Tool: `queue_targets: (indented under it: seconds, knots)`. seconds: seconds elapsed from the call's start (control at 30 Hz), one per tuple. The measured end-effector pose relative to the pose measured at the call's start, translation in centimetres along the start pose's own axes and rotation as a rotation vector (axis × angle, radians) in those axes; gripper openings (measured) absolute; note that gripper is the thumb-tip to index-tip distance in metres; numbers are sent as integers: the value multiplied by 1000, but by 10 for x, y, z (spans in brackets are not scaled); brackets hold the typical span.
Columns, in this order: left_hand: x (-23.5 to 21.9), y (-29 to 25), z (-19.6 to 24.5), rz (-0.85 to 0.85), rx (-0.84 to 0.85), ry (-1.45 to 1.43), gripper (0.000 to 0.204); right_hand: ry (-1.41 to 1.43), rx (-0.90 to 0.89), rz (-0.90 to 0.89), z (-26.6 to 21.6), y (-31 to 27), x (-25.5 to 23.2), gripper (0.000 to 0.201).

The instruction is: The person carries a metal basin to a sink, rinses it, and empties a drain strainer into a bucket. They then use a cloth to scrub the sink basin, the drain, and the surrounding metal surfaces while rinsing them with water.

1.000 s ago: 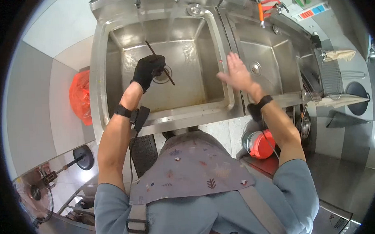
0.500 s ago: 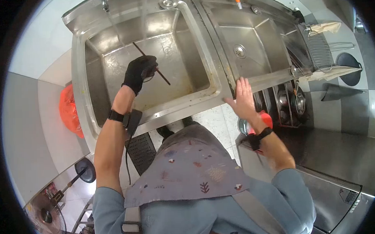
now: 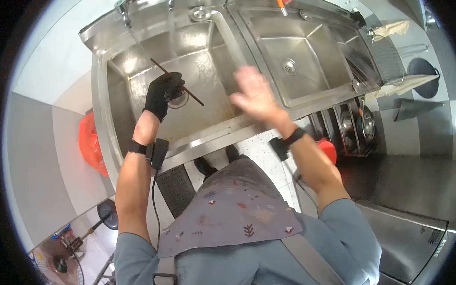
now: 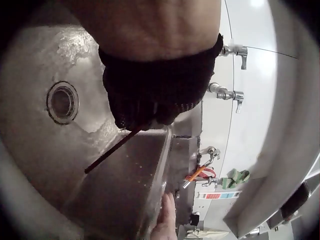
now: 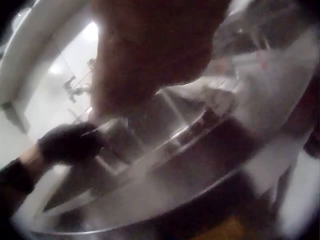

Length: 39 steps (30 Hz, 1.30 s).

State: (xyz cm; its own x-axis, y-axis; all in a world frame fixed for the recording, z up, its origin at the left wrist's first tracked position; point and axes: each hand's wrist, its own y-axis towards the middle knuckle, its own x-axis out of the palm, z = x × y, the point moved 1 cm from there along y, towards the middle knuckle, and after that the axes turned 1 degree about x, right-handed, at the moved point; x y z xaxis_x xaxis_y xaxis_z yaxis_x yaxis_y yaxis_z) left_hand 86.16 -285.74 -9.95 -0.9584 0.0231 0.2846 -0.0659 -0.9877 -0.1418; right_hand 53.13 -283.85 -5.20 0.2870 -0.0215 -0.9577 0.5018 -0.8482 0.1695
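Observation:
My left hand [image 3: 163,93], in a black glove, grips a thin dark brown stick like a chopstick [image 3: 193,96] around its middle. Both ends of the stick stick out past the fingers, slanting over the large steel sink [image 3: 207,134]. In the left wrist view one end of the stick [image 4: 107,154] points down toward the basin; the rest is hidden by the glove. Bare and blurred, my right hand [image 3: 256,94] is held with straight fingers above the large sink's right rim. Nothing is in that hand.
A smaller sink [image 3: 294,92] adjoins on the right. Taps [image 3: 125,19] line the back wall, and an orange-sleeved spout [image 3: 280,2] hangs over the smaller sink. An orange-red bag [image 3: 90,145] lies left of the sink; a red-lidded bucket [image 3: 327,151] stands below right.
My right hand first dropped toward the smaller sink's front edge, then swung up and left over the large sink's rim. The left hand keeps gripping the stick. The view has turned right.

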Motion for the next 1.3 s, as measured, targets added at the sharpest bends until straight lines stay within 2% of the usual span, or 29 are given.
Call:
queue_targets:
  seconds: [0.03, 0.07, 0.1, 0.13, 0.17, 0.2, 0.23, 0.27, 0.37, 0.43, 0.53, 0.6, 0.67, 0.7, 0.77, 0.83, 0.87, 0.9, 0.93, 0.97, 1.0, 1.07, 1.1, 1.13, 1.17, 1.2, 1.23, 1.27, 1.3]
  knots:
    - [2, -5, 3, -14, 36, 10, 28, -26, 97, 52, 28, -2, -13, 84]
    - [1, -9, 3, -30, 68, 24, 28, 49, 248, -15, 58, -5, -17, 92]
    - [-5, -6, -4, -61, 161, 173, 27, -143, 273, -48, 57, -11, -2, 94]
    - [-8, -5, -8, -54, 160, 174, 27, -337, 295, -74, 53, -14, 8, 95]
    - [-7, 0, -9, -8, 46, 56, 26, -337, 291, -66, 37, -3, 7, 95]
    - [-3, 1, -15, 27, -84, -64, 26, -223, 149, -165, 17, 2, 11, 96]
    - [2, -1, -20, 15, -102, -63, 26, -102, 16, -267, -3, -3, 11, 97]
    - [4, 4, -17, 10, -92, -57, 25, 105, -3, -235, -11, -5, 10, 96]
    - [5, 10, -10, 4, -46, -67, 26, 41, 8, -192, -5, -41, -9, 95]
    - [-4, 15, -20, -57, 10, -145, 27, -176, 83, -229, 6, -78, -17, 97]
    - [-4, 11, -20, -55, -12, -122, 26, -252, 20, -206, -21, -96, -19, 103]
    - [-1, 7, -17, -41, -40, -119, 25, -239, 42, -184, -32, -91, -10, 107]
    - [2, 5, -18, -39, -69, -121, 25, -172, -61, -291, -49, -85, -6, 107]
    - [0, 6, -19, -29, -57, -104, 25, -178, -59, -289, -60, -78, -1, 107]
    - [-4, 5, -14, -8, -39, -88, 25, 35, -135, -280, -89, -56, 17, 103]
    - [-4, 1, -3, -60, 101, 25, 25, 171, -276, -344, -130, -26, 37, 85]
    - [-19, 14, -13, -176, 445, 357, 28, 209, -317, -258, -140, -10, 62, 81]
    - [-22, 17, -3, -124, 279, 155, 29, 244, -351, -165, -139, 0, 79, 78]
    - [-27, 19, 7, -70, 105, -45, 30, 235, -342, -151, -129, 12, 69, 78]
    - [-36, 26, 13, -65, 276, 100, 30, 128, -388, -64, -118, 25, 55, 72]
    - [-47, 28, 14, -45, 219, 64, 33, 61, -380, 21, -94, 20, 43, 70]
    - [-50, 22, 25, -27, 172, 22, 37, -73, -346, 189, -47, 10, 21, 67]
    - [-53, 20, 28, 22, 152, 15, 37, -55, -264, 247, -17, -5, 5, 68]
    - [-55, 17, 30, 71, 130, 7, 37, -4, 68, 167, -6, -25, -12, 71]
    - [-55, 16, 24, 123, 56, -107, 36, 32, 306, 105, 15, -47, -22, 73]
    - [-71, 20, 5, 62, 65, -240, 36, 89, 474, -82, 21, -61, -52, 74]
    - [-67, 10, 5, 47, 69, -93, 36, -56, 527, 12, 66, -98, -21, 77]
    - [-59, 6, 6, 41, 77, 52, 35, -250, 505, -42, 96, -129, -7, 85]
    - [-56, 6, 5, 49, 81, 54, 35, -231, 522, -118, 87, -113, -7, 90]
